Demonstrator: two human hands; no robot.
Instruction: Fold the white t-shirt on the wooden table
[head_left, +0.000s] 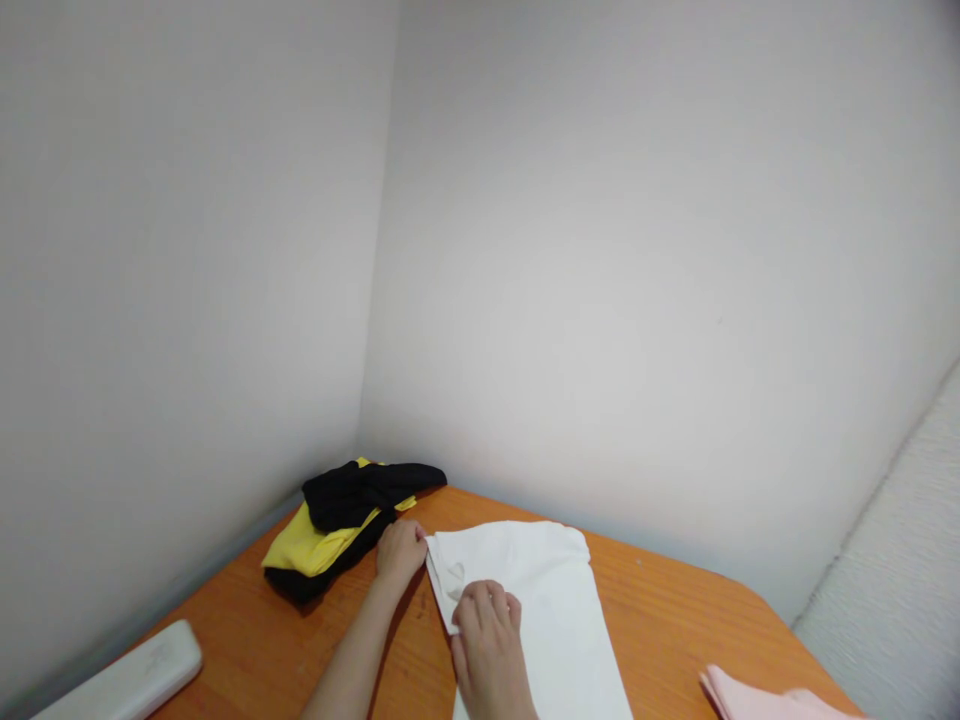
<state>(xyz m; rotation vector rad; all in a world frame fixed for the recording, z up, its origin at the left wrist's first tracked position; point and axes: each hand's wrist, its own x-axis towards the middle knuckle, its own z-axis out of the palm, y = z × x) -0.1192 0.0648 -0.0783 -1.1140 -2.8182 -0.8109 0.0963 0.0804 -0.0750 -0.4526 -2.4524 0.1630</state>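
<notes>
A folded white cloth (555, 610), perhaps a garment, lies on the wooden table, running off the bottom of the view. At its far left corner, my left hand (401, 552) is closed, pinching the edge between thumb and fingers. My right hand (491, 640) rests on the cloth near its left side, fingers curled together and closed on the fabric. A small wrinkle bulges just beyond those fingertips, which are partly hidden. Along the left border, layered folds of the cloth show between the two hands.
A black and yellow garment (330, 530) lies bunched in the far corner, just left of my left hand. At the lower left is a long white case (142, 670). Pink cloth (765, 700) shows at the lower right. Walls enclose the table (652, 600) behind.
</notes>
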